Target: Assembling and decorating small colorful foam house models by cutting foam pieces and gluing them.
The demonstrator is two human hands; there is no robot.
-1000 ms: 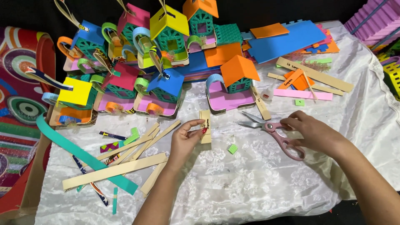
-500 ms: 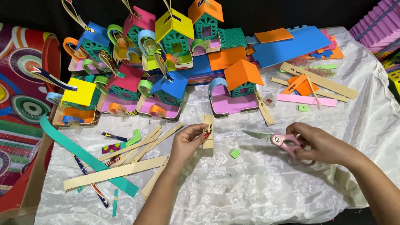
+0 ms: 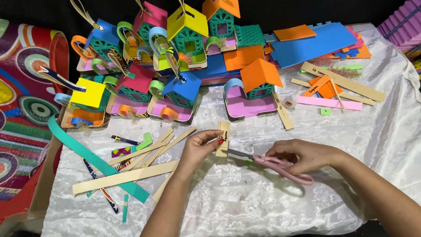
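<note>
The left hand [image 3: 199,149] pinches a small cardboard strip [image 3: 223,138] upright above the white tablecloth [image 3: 245,197], while the right hand [image 3: 307,154] grips pink scissors [image 3: 274,163] whose blades should meet it squarely, clear of the fingertips.

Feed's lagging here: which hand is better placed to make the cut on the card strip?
Right hand: it holds the scissors, blades at the strip. Left hand only pinches the strip.

matt card strip [image 3: 223,138]; lacy white cloth [image 3: 245,193]
</note>
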